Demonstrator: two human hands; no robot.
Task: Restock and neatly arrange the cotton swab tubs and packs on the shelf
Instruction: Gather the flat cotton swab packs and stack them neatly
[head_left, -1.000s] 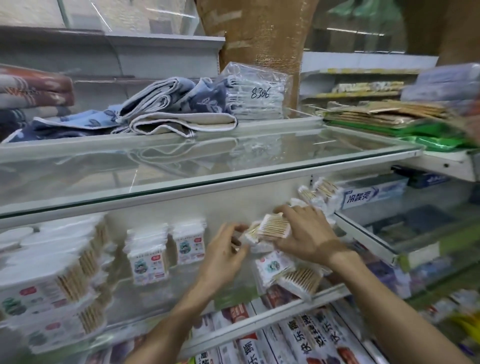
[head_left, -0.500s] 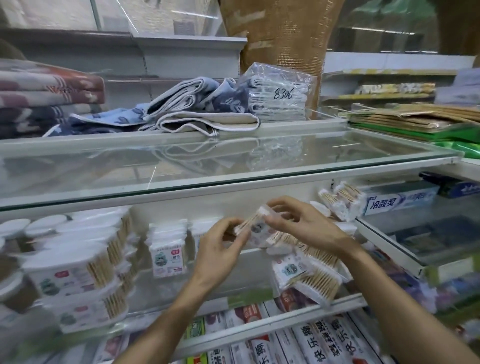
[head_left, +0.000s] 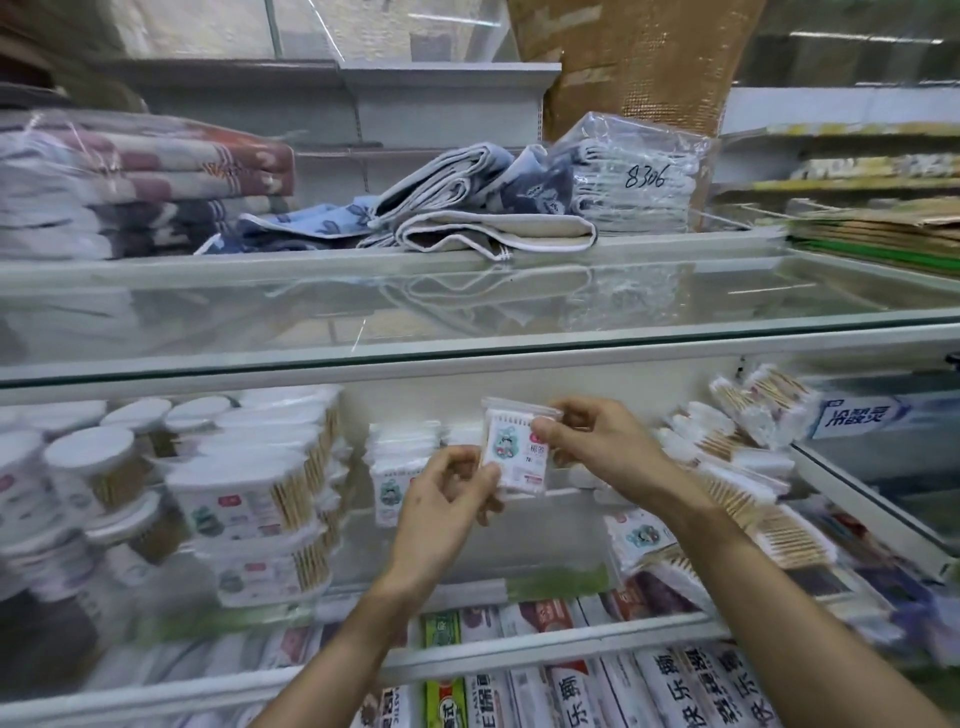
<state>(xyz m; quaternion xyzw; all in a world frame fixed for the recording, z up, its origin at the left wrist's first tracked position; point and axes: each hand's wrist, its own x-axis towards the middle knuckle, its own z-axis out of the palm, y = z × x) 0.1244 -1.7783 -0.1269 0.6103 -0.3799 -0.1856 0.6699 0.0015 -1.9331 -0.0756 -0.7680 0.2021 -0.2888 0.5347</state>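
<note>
Stock, cotton swab shelf (head_left: 467, 592), listed left to right.

Tubs (head_left: 244, 499): lidded and stacked at the left end, round ones furthest left. Swab sticks show through the walls. Blurred, so labels are unreadable.

Standing packs (head_left: 400, 467): short upright row against the back wall (head_left: 415, 400), just right of the tubs, faces forward.

Left hand (head_left: 447, 504): thumb and curled fingers pinch the lower left corner of the held pack (head_left: 514, 452).

Held pack: one flat clear pouch, upright, printed face toward the camera. It is raised in front of the back wall, just right of the standing packs. Whether it touches them cannot be told.

Right hand (head_left: 597, 441): thumb and forefinger pinch the pack's upper right edge, other fingers curled behind.

Loose packs (head_left: 737, 467): untidy heap at the right end, lying flat and slanted, some reaching the front edge.

Risk, as judged: the pouch looks slick and is held only at two corners, so it may slip or twist when one hand lets go. Set down unsupported, it may topple forward or knock the standing row over. A forearm brushing the heap could drag packs off the shelf.

Position: the pack sits between both hands, left hand low, right hand high, with bare shelf floor below and behind it.
</note>
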